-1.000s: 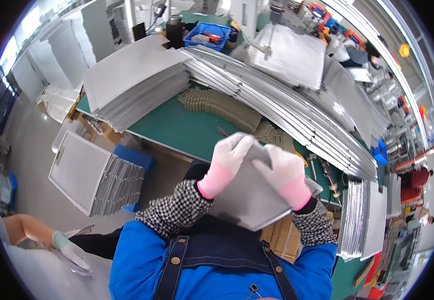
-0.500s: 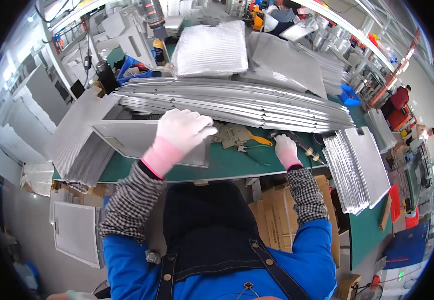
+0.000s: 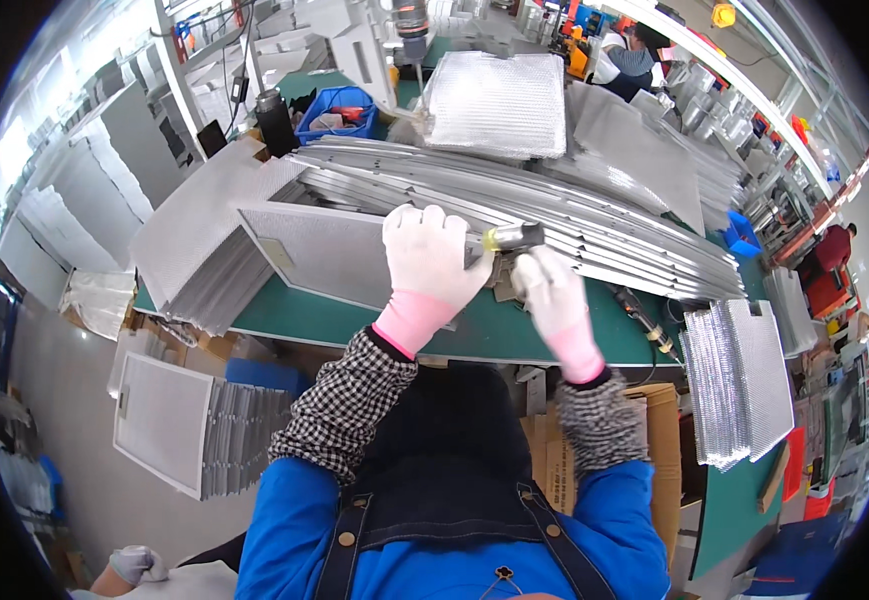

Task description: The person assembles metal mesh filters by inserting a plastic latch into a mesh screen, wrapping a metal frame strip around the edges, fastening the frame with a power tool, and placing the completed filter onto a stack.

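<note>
My left hand [image 3: 424, 255], in a white glove with a pink cuff, is over the right end of a framed grey mesh panel [image 3: 324, 255]. Its fingers curl at the panel's upper edge, and its thumb points right. Close beside it, my right hand [image 3: 554, 300], gloved alike and blurred, closes around a small hammer [image 3: 514, 237]. The hammer's head has a dark end and a yellowish end; its handle is mostly hidden. The panel lies on the green worktable [image 3: 494, 335]. Metal pieces under the hammer are partly covered by my hands.
Long metal profiles [image 3: 554, 225] lie across the table behind my hands. Mesh panels are stacked at left [image 3: 204, 240] and right [image 3: 739, 380]. A power screwdriver [image 3: 644, 320] lies right of my right hand. A blue bin [image 3: 339, 112] stands behind. Another person's gloved hand [image 3: 137, 565] shows at lower left.
My right hand has moved left from beside the power screwdriver and now holds the hammer. My left hand has come down onto the panel's end. The whole view has shifted.
</note>
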The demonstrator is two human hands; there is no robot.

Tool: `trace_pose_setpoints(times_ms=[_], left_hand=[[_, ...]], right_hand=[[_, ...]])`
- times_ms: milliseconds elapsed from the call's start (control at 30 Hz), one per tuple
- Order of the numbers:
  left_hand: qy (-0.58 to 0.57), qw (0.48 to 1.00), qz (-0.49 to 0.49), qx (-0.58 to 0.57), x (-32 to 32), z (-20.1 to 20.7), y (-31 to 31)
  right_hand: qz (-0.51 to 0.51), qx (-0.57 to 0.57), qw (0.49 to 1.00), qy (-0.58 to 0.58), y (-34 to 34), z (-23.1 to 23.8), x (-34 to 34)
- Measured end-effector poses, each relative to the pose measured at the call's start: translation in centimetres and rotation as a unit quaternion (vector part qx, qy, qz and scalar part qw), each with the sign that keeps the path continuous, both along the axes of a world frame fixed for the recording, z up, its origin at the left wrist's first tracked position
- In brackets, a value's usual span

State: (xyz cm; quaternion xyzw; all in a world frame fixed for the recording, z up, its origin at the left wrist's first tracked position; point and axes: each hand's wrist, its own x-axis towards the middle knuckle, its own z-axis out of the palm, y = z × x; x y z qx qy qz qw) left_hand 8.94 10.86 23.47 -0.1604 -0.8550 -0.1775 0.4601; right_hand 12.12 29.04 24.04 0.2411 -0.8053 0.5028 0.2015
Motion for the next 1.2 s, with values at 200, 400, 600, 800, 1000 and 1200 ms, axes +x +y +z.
trace_pose_setpoints(times_ms=[200,400,600,800,1000,1200], left_hand=[[0.001,1.0,-0.019,0.023,0.0,-0.1,0.3],[0.001,1.0,0.002,0.028,0.3,-0.5,0.1],[-0.053,0.998,0.009,0.019,0.0,-0.5,0.6],[0.003,0.999,0.048,0.016,-0.4,-0.5,0.9],[-0.057,0.996,0.069,-0.011,-0.3,0.1,0.3],[-0.036,0.996,0.081,-0.017,0.5,0.2,0.4]], right_hand=[[-0.072,0.466,0.865,0.17,-1.0,9.3,-1.2],[0.006,0.339,0.905,0.256,-1.3,12.1,-1.8],[-0.071,0.387,0.91,0.132,3.1,4.6,-2.9],[0.031,-0.268,0.946,-0.18,0.7,-1.1,-0.2],[-0.007,-0.171,0.977,-0.129,-2.6,0.2,-0.5],[-0.065,0.444,0.889,0.095,-1.4,8.9,-2.4]])
